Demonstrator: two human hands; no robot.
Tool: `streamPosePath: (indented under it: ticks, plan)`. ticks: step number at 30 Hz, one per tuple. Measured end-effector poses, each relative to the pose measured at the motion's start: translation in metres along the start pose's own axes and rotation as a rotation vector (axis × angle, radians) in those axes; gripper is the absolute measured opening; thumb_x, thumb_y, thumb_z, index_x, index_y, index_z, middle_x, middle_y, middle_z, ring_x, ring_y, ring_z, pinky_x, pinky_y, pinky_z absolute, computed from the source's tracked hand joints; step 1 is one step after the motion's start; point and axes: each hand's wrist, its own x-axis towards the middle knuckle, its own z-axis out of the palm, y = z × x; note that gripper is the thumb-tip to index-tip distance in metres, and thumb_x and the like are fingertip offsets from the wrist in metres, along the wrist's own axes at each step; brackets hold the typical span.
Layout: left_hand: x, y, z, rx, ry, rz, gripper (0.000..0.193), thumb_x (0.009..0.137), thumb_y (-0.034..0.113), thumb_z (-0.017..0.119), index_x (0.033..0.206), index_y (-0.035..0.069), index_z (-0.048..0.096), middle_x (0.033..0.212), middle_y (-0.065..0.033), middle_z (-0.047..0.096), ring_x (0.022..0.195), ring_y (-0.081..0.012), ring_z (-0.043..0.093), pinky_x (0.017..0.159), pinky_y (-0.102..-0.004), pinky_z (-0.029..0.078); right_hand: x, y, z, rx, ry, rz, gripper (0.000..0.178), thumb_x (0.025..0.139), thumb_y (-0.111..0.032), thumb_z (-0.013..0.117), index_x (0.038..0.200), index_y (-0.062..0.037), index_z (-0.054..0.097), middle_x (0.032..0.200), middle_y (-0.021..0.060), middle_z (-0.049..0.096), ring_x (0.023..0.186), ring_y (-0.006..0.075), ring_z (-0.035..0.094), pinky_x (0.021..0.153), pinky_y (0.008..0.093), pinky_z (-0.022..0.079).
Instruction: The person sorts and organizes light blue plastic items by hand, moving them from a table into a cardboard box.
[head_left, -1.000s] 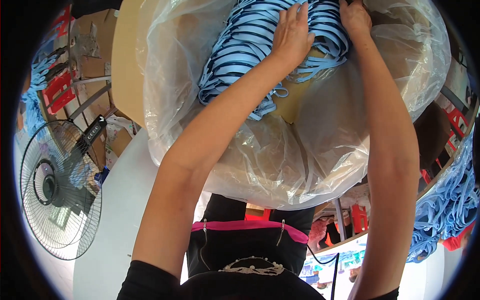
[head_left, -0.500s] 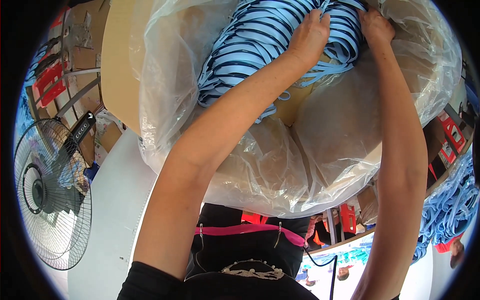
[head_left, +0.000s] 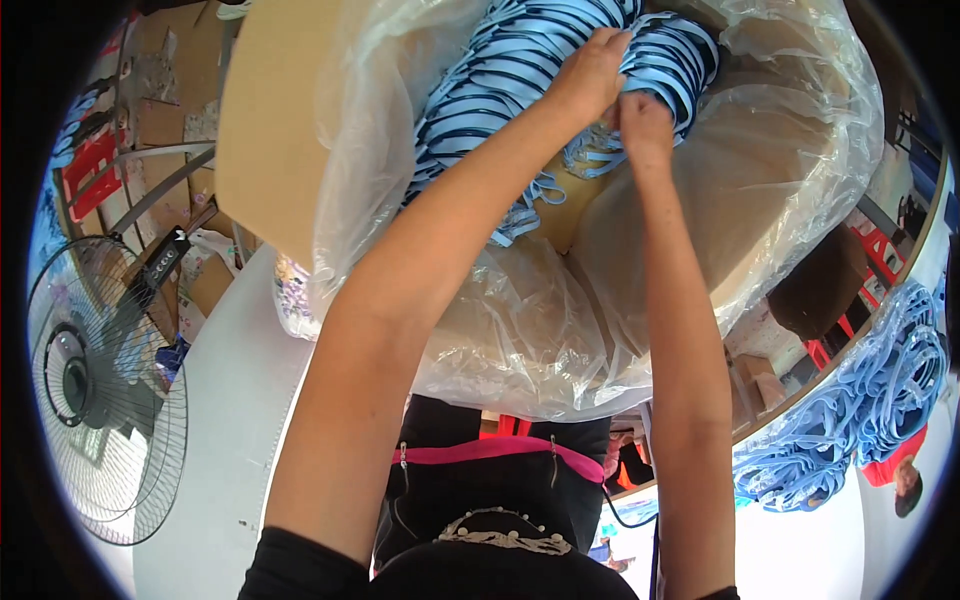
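At the upper middle of the frame, blue straps (head_left: pixel 525 65) lie in two rows inside a box (head_left: pixel 275 130) with clear plastic (head_left: pixel 365 160); the left hand (head_left: pixel 592 78) is bent between the rows; the right hand (head_left: pixel 645 125) is curled at the right row's lower end; fingertips are hidden, so I cannot tell whether they grasp; a fan (head_left: pixel 105 385) stands lower left.

- I can read no words, numbers or signs from here.
- On the fan (head_left: pixel 75 380), its dark control panel (head_left: pixel 158 268) shows me a row of small round marks and, at its upper end, a pale mark (head_left: pixel 181 235), all too small to decipher.
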Motion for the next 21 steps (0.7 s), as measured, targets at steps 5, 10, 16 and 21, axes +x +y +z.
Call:
streamPosePath:
  ticks: [5, 10, 16, 21]
  plan:
    - [-0.054, 0.017, -0.013, 0.19, 0.002, -0.041, 0.055, 0.08, -0.002, 0.067, 0.134, 0.004, 0.059, 0.135, -0.014, 0.058, 0.12, -0.0352, 0.057, 0.103, -0.0425, 0.047, 0.044, 0.068, 0.022, 0.56, -0.013, 0.429, 0.035, 0.097, -0.03, 0.053, 0.077, -0.0061, 0.068, 0.063, 0.004, 0.065, 0.054, 0.016, 0.06, 0.052, 0.0334, 0.047]
    - [-0.075, -0.005, -0.046, 0.268, -0.112, 0.131, 0.061, 0.073, -0.012, 0.063, 0.132, 0.004, 0.061, 0.136, -0.0127, 0.058, 0.122, -0.0348, 0.054, 0.106, -0.0418, 0.045, 0.101, 0.041, 0.002, 1.387, 0.031, 0.472, 0.022, 0.105, -0.014, 0.044, 0.112, -0.004, 0.061, 0.085, 0.0124, 0.069, 0.064, 0.0166, 0.064, 0.048, 0.0231, 0.048]
    - [-0.06, 0.056, -0.049, -0.009, -0.063, -0.104, 0.049, 0.076, -0.005, 0.067, 0.125, 0.003, 0.066, 0.135, -0.0172, 0.059, 0.125, -0.0358, 0.055, 0.104, -0.0442, 0.047, 0.081, 0.04, -0.008, 0.642, -0.105, 0.539, 0.03, 0.106, -0.023, 0.048, 0.107, -0.0012, 0.069, 0.09, 0.0107, 0.072, 0.078, 0.0202, 0.07, 0.063, 0.0309, 0.054]
    - [-0.101, 0.148, -0.237, 0.467, 0.361, 0.181, 0.06, 0.08, 0.003, 0.072, 0.139, 0.007, 0.059, 0.137, -0.0197, 0.057, 0.129, -0.0384, 0.053, 0.109, -0.0464, 0.042, -0.088, -0.075, -0.132, -0.056, 0.35, -0.392, 0.048, 0.093, -0.023, 0.07, 0.135, -0.0013, 0.061, 0.132, 0.0202, 0.064, 0.12, 0.0376, 0.061, 0.101, 0.0434, 0.047]
